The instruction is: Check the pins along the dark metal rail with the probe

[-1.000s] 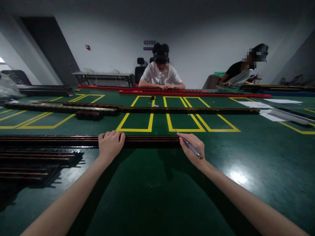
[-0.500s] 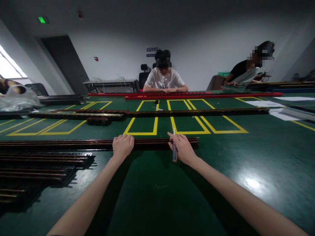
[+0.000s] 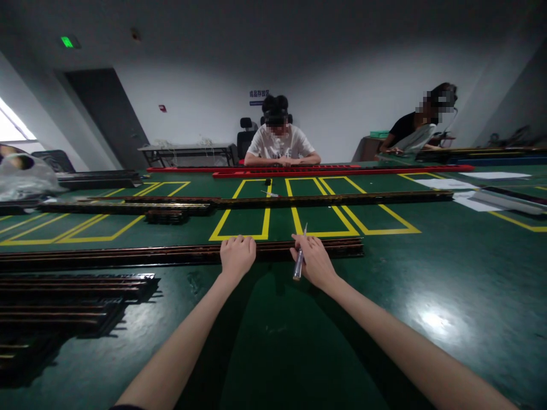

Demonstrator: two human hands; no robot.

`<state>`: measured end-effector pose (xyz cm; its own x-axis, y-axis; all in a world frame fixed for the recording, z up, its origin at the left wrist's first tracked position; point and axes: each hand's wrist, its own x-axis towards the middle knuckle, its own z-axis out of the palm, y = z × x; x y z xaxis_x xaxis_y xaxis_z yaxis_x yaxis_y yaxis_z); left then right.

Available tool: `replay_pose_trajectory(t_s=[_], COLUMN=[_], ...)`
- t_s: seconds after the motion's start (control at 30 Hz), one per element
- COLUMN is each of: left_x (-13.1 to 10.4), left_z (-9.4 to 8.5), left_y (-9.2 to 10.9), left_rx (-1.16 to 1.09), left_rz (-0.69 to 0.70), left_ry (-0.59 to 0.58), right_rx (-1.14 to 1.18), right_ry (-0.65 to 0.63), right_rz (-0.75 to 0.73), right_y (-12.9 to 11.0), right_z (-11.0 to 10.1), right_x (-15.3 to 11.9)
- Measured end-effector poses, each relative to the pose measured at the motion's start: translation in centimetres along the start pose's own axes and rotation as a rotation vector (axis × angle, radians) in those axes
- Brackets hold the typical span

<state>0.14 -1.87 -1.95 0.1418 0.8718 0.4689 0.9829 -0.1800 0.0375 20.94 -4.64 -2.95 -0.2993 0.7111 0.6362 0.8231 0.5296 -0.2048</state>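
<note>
A long dark strip with copper-coloured lines lies across the green table in front of me. My left hand is closed over this strip, its fingers curled over the far edge. To its right, my right hand rests against the same strip near its right end. Between the fingers of that hand is a slim screwdriver with a clear handle, its thin tip pointing away from me. The undersides of both hands are hidden.
More dark strips are stacked at the left. Beyond lies another long strip over yellow tape outlines. Red rails run along the far side, where a person in a white shirt sits. Another person leans over at the right.
The long strip has slid to the right, and my left hand has moved right with it, closer to my right hand. The screwdriver has tilted slightly. The view has shifted a little.
</note>
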Motion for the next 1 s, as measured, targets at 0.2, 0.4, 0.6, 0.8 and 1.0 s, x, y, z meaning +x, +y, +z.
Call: replay_pose_trajectory(t_s=[0.2,0.4,0.6,0.8,1.0], left_x=[0.0,0.0,0.5,0.6,0.9], left_z=[0.2,0.2,0.5,0.6,0.1], left_y=[3.2,6.3,8.0,8.1,4.9], left_rx=[-0.003,-0.078,-0.097,-0.121,-0.221], left_rz=[0.040,0.065,0.120,0.181,0.313], left_ry=[0.046,0.046,0.008,-0.032,-0.057], right_rx=[-0.048,-0.108,-0.189,-0.175,-0.117], right_ry=[0.004,0.033,-0.050,-0.093,-0.080], right_rz=[0.015,0.134,0.184,0.243,0.253], right_y=[0.0,0.2,0.7,1.5,1.6], right_z=[0.1,0.3,-0.1,-0.6,-0.6], right_x=[0.1,0.2,0.9,1.4,1.3])
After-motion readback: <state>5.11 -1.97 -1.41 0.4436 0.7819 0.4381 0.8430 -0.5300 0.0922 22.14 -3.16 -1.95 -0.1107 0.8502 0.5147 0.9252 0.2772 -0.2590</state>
